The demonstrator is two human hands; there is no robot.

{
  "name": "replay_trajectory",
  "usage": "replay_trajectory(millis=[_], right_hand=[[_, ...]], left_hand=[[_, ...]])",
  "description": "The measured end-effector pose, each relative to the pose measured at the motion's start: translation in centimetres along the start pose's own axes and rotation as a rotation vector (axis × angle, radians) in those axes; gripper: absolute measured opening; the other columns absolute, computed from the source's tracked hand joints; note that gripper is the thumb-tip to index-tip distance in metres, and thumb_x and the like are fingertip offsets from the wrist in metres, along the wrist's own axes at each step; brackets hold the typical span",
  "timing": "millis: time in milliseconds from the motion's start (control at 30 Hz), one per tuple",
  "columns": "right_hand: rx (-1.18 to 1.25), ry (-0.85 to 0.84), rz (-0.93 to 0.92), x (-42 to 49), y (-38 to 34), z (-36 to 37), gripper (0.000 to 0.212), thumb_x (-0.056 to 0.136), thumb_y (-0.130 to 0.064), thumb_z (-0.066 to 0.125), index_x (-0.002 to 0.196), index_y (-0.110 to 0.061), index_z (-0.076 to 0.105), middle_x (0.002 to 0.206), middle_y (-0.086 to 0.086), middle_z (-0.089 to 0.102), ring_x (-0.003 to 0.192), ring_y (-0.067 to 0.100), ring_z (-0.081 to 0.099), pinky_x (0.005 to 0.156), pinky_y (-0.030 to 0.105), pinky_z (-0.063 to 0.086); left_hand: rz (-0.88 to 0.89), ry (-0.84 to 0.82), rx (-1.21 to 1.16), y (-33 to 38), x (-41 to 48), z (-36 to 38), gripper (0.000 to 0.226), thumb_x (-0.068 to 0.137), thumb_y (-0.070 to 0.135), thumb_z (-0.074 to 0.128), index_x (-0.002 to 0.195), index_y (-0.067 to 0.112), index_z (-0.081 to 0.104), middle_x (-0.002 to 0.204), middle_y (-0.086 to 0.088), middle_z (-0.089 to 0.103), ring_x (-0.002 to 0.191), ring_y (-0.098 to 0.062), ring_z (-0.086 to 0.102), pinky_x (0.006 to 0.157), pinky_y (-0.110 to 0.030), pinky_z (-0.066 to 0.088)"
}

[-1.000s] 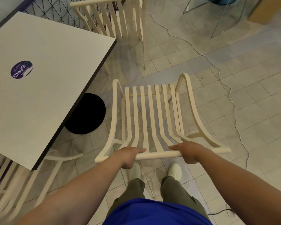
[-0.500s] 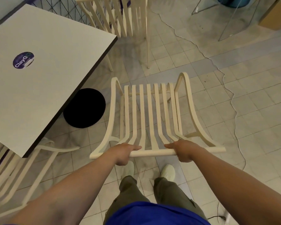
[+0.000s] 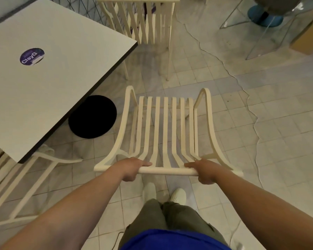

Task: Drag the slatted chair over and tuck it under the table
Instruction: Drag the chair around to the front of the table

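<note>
While left hand (image 3: 132, 168) and right hand (image 3: 204, 171) grip chair (image 3: 165, 123) top rail, pivot front toward table (image 3: 61, 78) at 10 o'clock, dodge black base (image 3: 92, 117), push under evenly.

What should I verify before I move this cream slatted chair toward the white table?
1. Grip: left hand and right hand both hold the cream slatted wooden chair by its top rail: ok.
2. Seat turned toward the white square table: not ok, it points along the table's edge.
3. That table side free of other chairs: ok.
4. Black round table base clear of the chair's legs: cannot tell.
5. White floor cable apart from the chair, on its right: ok.
</note>
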State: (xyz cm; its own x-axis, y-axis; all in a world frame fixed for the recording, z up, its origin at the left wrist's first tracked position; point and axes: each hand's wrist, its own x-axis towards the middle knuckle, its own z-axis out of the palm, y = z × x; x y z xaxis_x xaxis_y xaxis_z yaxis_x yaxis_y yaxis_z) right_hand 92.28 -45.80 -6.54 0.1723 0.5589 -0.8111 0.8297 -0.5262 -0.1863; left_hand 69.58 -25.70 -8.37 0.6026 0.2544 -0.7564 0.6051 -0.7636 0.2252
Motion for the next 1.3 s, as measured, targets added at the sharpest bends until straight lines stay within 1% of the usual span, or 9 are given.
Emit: replay_trajectory(millis=[133,233,367,467,567,667,833,1033,1300], right_hand=[[-0.028,0.003,0.016,-0.4,0.2,0.0,0.088,0.087,-0.001,0.061,0.152,-0.046,0.024,0.141,0.002,0.05,0.115,0.021,0.056,0.097,0.033,0.047],[-0.035,0.026,0.04,-0.5,0.1,0.2,0.086,0.088,0.001,0.06,0.152,-0.045,0.026,0.143,0.002,0.049,0.116,0.021,0.056,0.099,0.032,0.046],[-0.061,0.035,0.039,-0.2,0.0,0.2,0.086,0.089,0.0,0.059,0.152,-0.047,0.024,0.144,0.001,0.048,0.112,0.019,0.058,0.094,0.03,0.049],[-0.071,0.044,0.041,-0.2,0.1,0.2,0.087,0.089,-0.001,0.058,0.152,-0.049,0.022,0.145,0.001,0.047,0.112,0.019,0.057,0.092,0.029,0.048],[-0.065,0.042,0.022,-0.2,0.4,0.3,0.088,0.088,-0.001,0.059,0.151,-0.051,0.022,0.143,0.002,0.048,0.11,0.019,0.058,0.09,0.029,0.049],[-0.052,0.0,-0.004,0.1,0.8,0.2,0.09,0.088,-0.001,0.059,0.152,-0.05,0.02,0.141,0.003,0.048,0.107,0.02,0.058,0.088,0.029,0.049],[-0.029,-0.025,-0.04,0.3,1.1,0.2,0.09,0.088,-0.001,0.061,0.153,-0.047,0.019,0.139,0.003,0.049,0.112,0.021,0.057,0.093,0.03,0.045],[-0.048,-0.046,-0.068,0.7,1.4,0.0,0.093,0.086,0.0,0.061,0.154,-0.047,0.018,0.134,0.003,0.052,0.11,0.022,0.059,0.093,0.032,0.049],[-0.114,-0.028,-0.104,1.0,2.1,-0.5,0.09,0.087,0.0,0.06,0.152,-0.048,0.02,0.134,0.004,0.052,0.11,0.023,0.059,0.093,0.032,0.049]], left_hand=[[0.014,0.022,-0.006,0.0,-0.1,0.2,0.085,0.091,-0.003,0.056,0.149,0.054,0.03,0.12,0.002,0.058,0.094,-0.018,0.058,0.084,-0.036,0.055],[0.014,0.025,-0.015,0.0,0.2,0.6,0.087,0.089,-0.002,0.06,0.149,0.053,0.031,0.123,0.002,0.058,0.095,-0.018,0.059,0.084,-0.035,0.056],[0.045,-0.008,-0.014,-0.3,0.5,0.5,0.088,0.087,-0.002,0.061,0.15,0.051,0.03,0.122,0.002,0.056,0.092,-0.017,0.056,0.082,-0.034,0.055],[0.047,-0.028,-0.019,-0.2,0.5,0.3,0.089,0.087,-0.001,0.061,0.15,0.052,0.028,0.122,0.002,0.056,0.094,-0.019,0.058,0.084,-0.036,0.056],[0.031,-0.043,-0.035,-0.2,0.6,0.5,0.09,0.087,-0.002,0.06,0.15,0.054,0.028,0.123,0.002,0.056,0.096,-0.018,0.058,0.087,-0.038,0.056],[0.034,-0.046,-0.03,0.0,0.5,0.4,0.09,0.089,-0.003,0.059,0.151,0.053,0.025,0.126,0.001,0.056,0.098,-0.018,0.058,0.088,-0.037,0.055],[-0.01,-0.014,-0.037,0.2,0.0,0.6,0.091,0.09,-0.003,0.058,0.15,0.056,0.026,0.131,0.004,0.055,0.1,-0.017,0.058,0.087,-0.036,0.055],[-0.04,-0.008,-0.036,0.3,-0.2,0.6,0.09,0.09,-0.002,0.058,0.148,0.059,0.027,0.132,0.005,0.057,0.102,-0.018,0.059,0.088,-0.038,0.055],[-0.076,-0.004,-0.081,1.3,-0.9,1.7,0.091,0.09,-0.002,0.058,0.148,0.059,0.026,0.124,0.006,0.058,0.096,-0.016,0.059,0.084,-0.037,0.056]])
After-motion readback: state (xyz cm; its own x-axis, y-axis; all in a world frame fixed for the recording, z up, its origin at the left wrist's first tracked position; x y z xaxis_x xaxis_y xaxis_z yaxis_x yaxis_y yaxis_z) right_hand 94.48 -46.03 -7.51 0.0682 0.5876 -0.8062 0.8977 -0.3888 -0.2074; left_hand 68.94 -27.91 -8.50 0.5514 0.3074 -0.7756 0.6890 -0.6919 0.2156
